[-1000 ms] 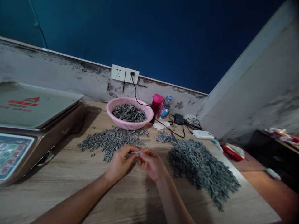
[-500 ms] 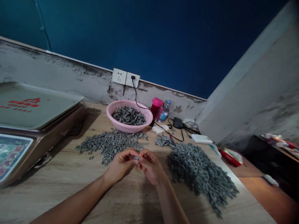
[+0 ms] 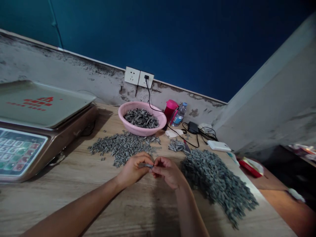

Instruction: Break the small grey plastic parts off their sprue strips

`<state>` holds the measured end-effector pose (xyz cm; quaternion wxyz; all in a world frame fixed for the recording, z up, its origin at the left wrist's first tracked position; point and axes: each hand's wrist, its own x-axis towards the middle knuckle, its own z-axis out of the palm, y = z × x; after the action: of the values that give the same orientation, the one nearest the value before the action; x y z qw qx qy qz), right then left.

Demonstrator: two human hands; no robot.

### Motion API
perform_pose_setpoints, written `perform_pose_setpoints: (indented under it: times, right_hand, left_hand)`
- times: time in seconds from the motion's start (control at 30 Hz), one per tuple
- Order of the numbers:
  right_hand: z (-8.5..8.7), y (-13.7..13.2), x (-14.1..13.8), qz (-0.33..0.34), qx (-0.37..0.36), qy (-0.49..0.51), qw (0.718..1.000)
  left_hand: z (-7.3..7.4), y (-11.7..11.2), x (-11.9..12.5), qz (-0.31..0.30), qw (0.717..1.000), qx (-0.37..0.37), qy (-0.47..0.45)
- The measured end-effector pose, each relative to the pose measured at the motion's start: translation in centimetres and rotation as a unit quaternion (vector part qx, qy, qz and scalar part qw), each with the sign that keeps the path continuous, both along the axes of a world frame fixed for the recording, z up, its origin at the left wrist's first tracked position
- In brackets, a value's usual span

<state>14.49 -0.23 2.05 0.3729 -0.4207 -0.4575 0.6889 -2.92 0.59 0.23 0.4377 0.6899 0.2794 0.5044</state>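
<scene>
My left hand (image 3: 130, 171) and my right hand (image 3: 169, 172) meet over the wooden table, fingertips together. Between them they pinch a thin grey strip (image 3: 147, 165), whose exact kind I cannot make out. Its ends are partly covered by the fingers. Just beyond my left hand spreads a pile of small flat grey pieces (image 3: 123, 147). To the right of my right hand lies a larger heap of grey pieces (image 3: 219, 184). A pink plastic basket (image 3: 142, 132) behind the hands holds longer, curled grey strips (image 3: 140, 118).
A weighing scale (image 3: 61, 121) occupies the left side. By the wall stand a pink-lidded cup (image 3: 170, 110) and a plastic bottle (image 3: 179, 115). A black cable (image 3: 149, 95) runs from the socket (image 3: 145, 79) past the basket. Near the right edge lies a white device (image 3: 218, 145).
The view has shifted, so the table and scale sit differently in frame. More of the grey strip shows between my hands, and my right hand has turned slightly outward.
</scene>
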Motion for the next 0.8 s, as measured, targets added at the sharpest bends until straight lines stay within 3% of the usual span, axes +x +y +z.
perform_pose_setpoints:
  times: [0.23, 0.53, 0.6, 0.7, 0.8]
  right_hand:
    - [-0.2, 0.2, -0.1, 0.012, 0.065, -0.027, 0.997]
    - [0.0, 0.0, -0.2, 0.037, 0.051, -0.003, 0.998]
    - [0.0, 0.0, -0.5, 0.021, 0.045, -0.015, 0.999]
    - [-0.4, 0.1, -1.3, -0.027, 0.070, -0.071, 0.995]
    - [-1.1, 0.3, -2.2, -0.080, 0.145, -0.154, 0.974]
  left_hand:
    - [0.2, 0.3, -0.6, -0.021, 0.999, 0.014, 0.039]
    - [0.4, 0.2, -0.5, -0.073, 0.994, -0.079, -0.024]
    - [0.4, 0.2, -0.5, -0.057, 0.997, -0.052, 0.007]
    - [0.1, 0.4, -0.7, 0.008, 0.993, 0.045, 0.109]
    - [-0.4, 0.5, -0.8, 0.097, 0.957, 0.157, 0.224]
